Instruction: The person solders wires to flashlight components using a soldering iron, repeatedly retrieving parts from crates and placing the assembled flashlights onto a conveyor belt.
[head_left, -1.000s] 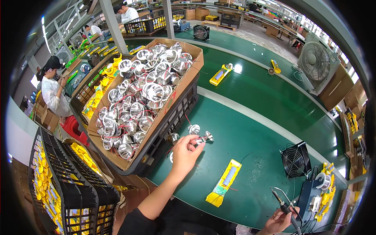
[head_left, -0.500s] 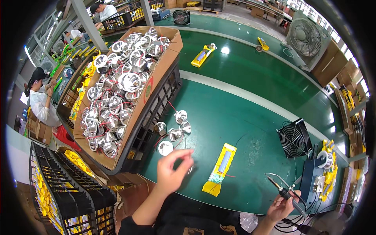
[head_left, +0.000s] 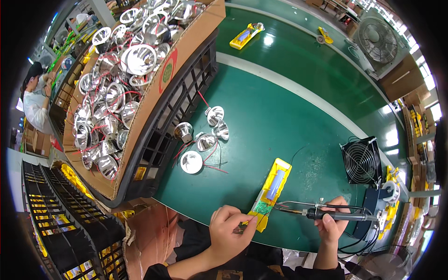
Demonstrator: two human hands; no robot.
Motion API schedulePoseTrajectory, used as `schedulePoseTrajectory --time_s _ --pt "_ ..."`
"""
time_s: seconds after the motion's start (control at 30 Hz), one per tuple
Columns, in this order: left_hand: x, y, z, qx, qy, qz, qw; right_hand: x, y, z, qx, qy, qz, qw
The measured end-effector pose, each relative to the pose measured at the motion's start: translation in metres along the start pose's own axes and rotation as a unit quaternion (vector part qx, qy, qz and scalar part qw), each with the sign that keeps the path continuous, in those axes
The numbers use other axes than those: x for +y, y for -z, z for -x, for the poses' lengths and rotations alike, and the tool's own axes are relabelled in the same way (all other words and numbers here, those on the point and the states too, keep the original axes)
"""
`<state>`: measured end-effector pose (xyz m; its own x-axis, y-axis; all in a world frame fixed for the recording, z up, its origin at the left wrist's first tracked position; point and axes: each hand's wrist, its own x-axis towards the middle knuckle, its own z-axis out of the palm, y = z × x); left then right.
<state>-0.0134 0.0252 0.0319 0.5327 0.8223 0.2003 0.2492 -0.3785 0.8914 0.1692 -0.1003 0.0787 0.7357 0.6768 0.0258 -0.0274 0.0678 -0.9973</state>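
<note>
My right hand [head_left: 332, 221] grips a soldering iron [head_left: 338, 215] with a thin metal feed tube alongside it. The iron's tip points left, at the green circuit board [head_left: 263, 208] in a yellow plastic housing [head_left: 280, 164]; I cannot tell whether it touches. A blue cylindrical battery [head_left: 277, 183] lies in the same housing, and a thin dark wire runs from its far end. My left hand [head_left: 232, 234] is closed in a pinch at the housing's near end, beside the board. Whatever sits between those fingertips is too small to make out.
Several loose silver reflector cups [head_left: 205, 142] with red wires lie left of the housing. A cardboard box [head_left: 186, 51] heaped with more stands in a black crate [head_left: 198, 65]. At right are a small black fan [head_left: 360, 162] and a blue soldering station [head_left: 366, 228]. Another yellow housing [head_left: 242, 38] lies beyond.
My right hand has brought the soldering iron left and up to the board, its tip now pointing left. My left hand has moved right and down to the housing. The whole view has shifted.
</note>
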Motion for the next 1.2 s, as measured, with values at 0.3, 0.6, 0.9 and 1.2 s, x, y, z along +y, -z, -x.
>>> schedulePoseTrajectory --time_s 0.3,0.6,0.9,1.2 --pt "-0.006 -0.010 -0.002 0.011 -0.040 -0.066 0.997 0.019 -0.007 -0.011 -0.050 -0.010 0.012 0.999" --pt "-0.008 -0.011 -0.002 0.011 -0.040 -0.053 0.998 0.019 -0.010 -0.009 -0.046 -0.041 0.018 0.998" --pt "-0.007 -0.009 -0.003 0.004 -0.032 -0.051 0.998 0.022 -0.010 -0.008 -0.048 -0.029 0.002 0.998" --pt "-0.008 -0.011 -0.003 0.008 -0.033 -0.052 0.998 0.022 -0.009 -0.008 -0.051 -0.030 0.000 0.998"
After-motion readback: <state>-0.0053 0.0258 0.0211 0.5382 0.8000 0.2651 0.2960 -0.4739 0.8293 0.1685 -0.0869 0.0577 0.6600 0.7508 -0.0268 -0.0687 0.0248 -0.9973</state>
